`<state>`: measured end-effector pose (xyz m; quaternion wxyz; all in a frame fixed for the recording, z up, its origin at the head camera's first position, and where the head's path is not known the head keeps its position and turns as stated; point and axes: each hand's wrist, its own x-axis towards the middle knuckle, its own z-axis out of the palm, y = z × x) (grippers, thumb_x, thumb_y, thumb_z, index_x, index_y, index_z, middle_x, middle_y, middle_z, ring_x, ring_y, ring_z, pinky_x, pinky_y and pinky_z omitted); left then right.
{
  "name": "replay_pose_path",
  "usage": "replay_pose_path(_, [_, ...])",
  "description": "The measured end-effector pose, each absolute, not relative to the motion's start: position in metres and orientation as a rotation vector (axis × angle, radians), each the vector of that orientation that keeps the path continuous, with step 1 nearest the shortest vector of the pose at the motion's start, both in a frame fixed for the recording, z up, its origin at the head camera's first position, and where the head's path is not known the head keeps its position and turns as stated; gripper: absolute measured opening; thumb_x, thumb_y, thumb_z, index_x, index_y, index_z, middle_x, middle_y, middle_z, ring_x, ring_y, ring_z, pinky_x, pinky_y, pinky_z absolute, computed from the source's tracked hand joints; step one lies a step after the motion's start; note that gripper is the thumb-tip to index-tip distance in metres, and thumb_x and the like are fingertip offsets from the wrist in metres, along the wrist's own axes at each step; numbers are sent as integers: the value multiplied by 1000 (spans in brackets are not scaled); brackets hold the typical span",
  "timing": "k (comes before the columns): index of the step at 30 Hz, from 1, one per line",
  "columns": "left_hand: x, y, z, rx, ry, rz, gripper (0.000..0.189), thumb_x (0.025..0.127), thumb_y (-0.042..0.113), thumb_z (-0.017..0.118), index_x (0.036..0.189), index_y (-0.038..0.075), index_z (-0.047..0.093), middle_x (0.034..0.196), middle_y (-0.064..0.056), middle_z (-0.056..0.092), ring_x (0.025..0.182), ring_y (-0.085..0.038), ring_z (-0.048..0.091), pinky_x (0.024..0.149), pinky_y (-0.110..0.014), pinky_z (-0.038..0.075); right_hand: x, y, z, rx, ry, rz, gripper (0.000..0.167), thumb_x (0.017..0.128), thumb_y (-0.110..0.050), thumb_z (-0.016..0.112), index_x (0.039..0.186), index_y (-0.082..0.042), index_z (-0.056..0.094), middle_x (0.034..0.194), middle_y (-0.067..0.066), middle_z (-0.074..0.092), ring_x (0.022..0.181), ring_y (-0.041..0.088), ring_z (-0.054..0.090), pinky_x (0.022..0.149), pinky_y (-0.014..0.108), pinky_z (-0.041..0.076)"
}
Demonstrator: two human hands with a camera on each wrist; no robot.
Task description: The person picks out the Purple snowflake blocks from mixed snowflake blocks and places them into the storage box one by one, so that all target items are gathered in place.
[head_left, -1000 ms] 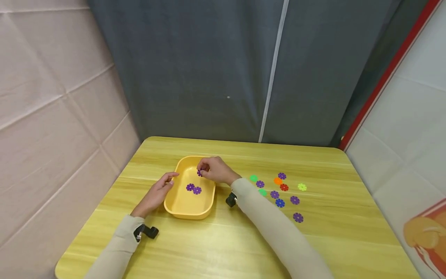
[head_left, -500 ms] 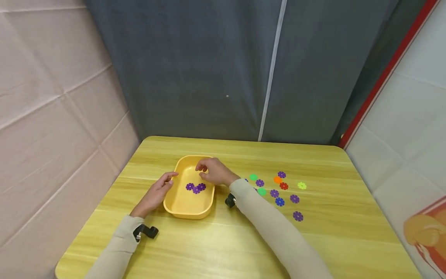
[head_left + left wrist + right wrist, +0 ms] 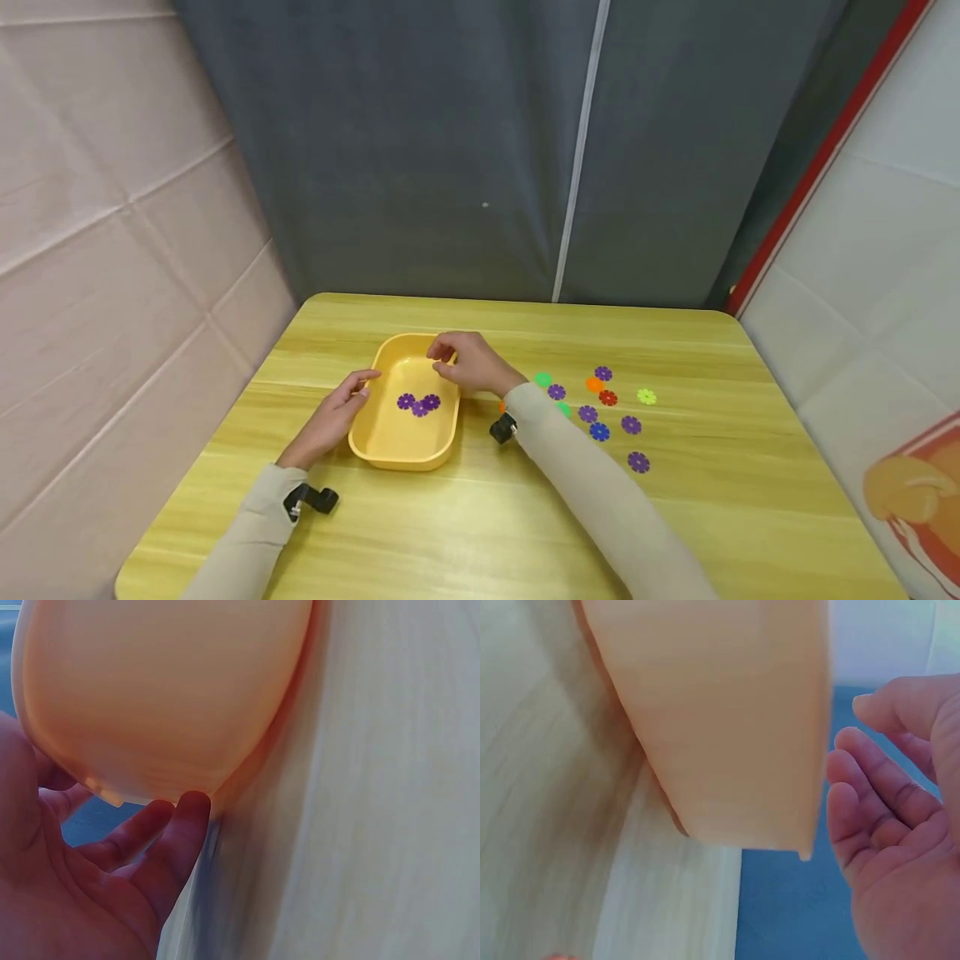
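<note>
On a wooden table (image 3: 435,533), 3 purple discs (image 3: 420,409) lie in a yellow tray (image 3: 397,442), touched by a relaxed left hand (image 3: 332,419), while the empty right hand (image 3: 474,363) hovers and more coloured discs (image 3: 632,425) remain outside.

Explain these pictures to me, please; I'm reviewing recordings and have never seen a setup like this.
There is no machine: a person works with two bare hands. The wide view comes from a camera worn on the head, looking forward and down. The two close views come from cameras on the wrists, each looking at its own hand.

On the wooden table stands a yellow tray with three purple flower-shaped discs inside. To its right lie loose discs in purple, green, orange, red, blue and yellow-green.

The left hand touches the tray's side. The right hand is at the tray's far right edge, fingers bent, with nothing visible in its grasp.
</note>
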<state>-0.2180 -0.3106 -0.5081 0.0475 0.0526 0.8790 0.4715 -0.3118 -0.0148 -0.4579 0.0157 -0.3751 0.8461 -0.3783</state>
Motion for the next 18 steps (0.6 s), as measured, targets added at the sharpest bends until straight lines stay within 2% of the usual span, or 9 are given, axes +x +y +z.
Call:
replay_pose_path(6, [-217,-312,-507,143,2682,1425,43,117,35,38,158,24,43,164,-25,35,149,-46,38,118,-68,35,-306,-1,-453,-1134,2616,-1230,17,98,-14,75,113,-6,74,101,-2,73,92,12,64,83,26,56])
replay_pose_path(13, [-216,-312,-506,148,2686,1407,45,117,36,36,159,24,41,167,-27,31,154,-49,31,120,-70,31,-299,20,-454,-1147,2626,-1236,16,98,-15,75,112,-6,74,98,-2,72,90,12,64,83,27,57])
replay_pose_path(18, [-216,-311,-505,147,2693,1406,45,117,37,37,159,24,42,164,-26,34,150,-47,37,118,-69,34,-295,38,-457,-1159,2638,-1225,15,99,-14,74,112,-7,74,99,-2,73,91,12,65,82,29,57])
